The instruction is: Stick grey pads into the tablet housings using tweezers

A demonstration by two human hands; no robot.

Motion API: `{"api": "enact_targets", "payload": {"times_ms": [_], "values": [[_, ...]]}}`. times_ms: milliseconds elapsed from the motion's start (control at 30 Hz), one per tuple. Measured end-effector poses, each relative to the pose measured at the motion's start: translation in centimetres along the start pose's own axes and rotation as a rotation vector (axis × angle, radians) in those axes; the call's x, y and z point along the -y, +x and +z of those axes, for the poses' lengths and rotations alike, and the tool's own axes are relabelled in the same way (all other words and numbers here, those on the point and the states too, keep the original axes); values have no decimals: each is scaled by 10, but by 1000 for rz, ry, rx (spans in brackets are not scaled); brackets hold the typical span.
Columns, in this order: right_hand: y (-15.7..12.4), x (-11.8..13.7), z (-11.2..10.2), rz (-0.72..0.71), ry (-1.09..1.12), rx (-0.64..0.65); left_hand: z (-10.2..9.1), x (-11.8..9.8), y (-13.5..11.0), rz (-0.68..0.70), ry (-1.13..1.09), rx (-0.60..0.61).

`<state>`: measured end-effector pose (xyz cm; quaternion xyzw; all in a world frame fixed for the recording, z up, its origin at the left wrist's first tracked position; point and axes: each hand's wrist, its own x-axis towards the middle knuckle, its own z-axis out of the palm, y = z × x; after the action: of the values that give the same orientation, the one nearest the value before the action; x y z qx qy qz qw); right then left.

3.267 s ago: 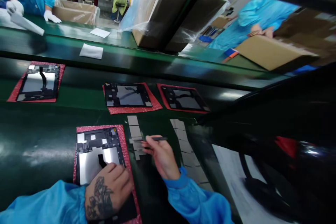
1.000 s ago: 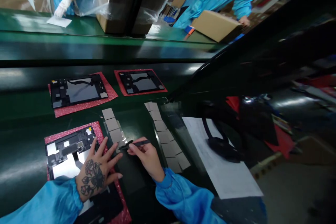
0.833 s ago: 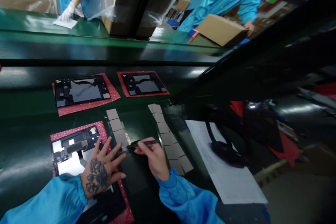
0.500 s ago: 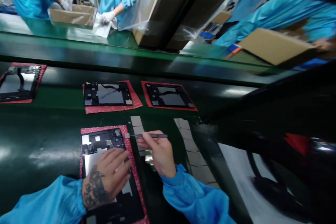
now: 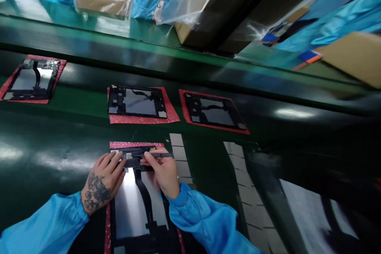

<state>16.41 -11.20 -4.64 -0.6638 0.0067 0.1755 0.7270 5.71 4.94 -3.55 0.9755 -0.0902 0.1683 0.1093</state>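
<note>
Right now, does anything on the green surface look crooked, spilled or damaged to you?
The back row's left panel and middle panel sit askew on their pink sheets, which jut out unevenly. No spill or damage shows, though the near panel is partly covered.

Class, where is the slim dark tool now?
In the head view, left of centre, the slim dark tool sits in the right hand, pointing left over the upper end of the nearest panel.

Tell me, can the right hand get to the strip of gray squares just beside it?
Probably yes: the right hand is right next to the strip of gray squares, and I see nothing between them. It's holding a thin dark tool, though, so it may need to use that.
</note>
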Motion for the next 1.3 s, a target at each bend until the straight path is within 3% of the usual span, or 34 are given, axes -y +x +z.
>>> {"api": "enact_targets", "payload": {"times_ms": [833, 1000, 1100, 1200, 1300], "values": [[-2, -2, -3, -66, -135, 43, -3, -2, 7, -39, 9, 71], [2, 18, -12, -80, -27, -89, -2, 1, 8, -55, -14, 77], [-10, 40, -28, -85, -103, -72, -2, 3, 18, -59, -25, 90], [-39, 52, -48, 65, -154, 9, -7, -1, 19, -107, -81, 106], [-76, 41, -62, 307, -125, 82, -18, -13, -9, -374, -397, 57]]}}
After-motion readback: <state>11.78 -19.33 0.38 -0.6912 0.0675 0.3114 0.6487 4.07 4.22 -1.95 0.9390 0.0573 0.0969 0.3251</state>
